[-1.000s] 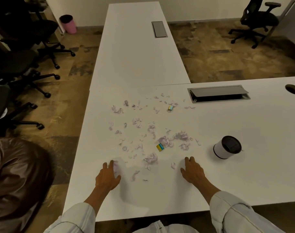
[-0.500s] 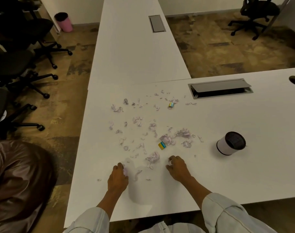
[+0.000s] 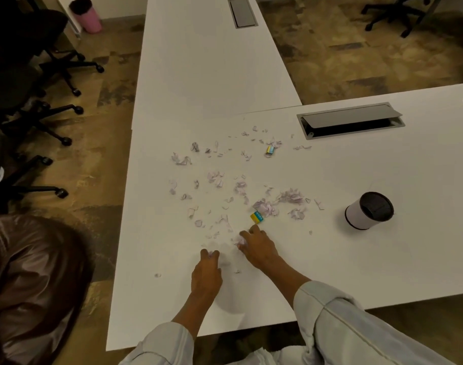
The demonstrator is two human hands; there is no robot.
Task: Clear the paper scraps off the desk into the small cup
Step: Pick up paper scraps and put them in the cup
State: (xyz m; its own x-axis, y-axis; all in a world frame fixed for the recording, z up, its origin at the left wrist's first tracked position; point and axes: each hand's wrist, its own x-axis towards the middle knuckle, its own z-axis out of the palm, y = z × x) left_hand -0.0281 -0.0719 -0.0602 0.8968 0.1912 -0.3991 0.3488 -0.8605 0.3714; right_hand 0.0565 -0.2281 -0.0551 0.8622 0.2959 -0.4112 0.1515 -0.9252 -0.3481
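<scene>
Now the gathering step: the left hand [image 3: 206, 275] and right hand [image 3: 259, 248] each curl loosely around a few paper scraps [image 3: 291, 197] on the near desk [image 3: 383, 259]. Next comes carrying them right to the cup [image 3: 368, 210], which stands well apart.

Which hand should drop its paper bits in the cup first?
The right hand, probably. It is curled over a clump of paper scraps and lies on the same side as the small cup, with bare desk between. The left hand would have to cross over it.
</scene>
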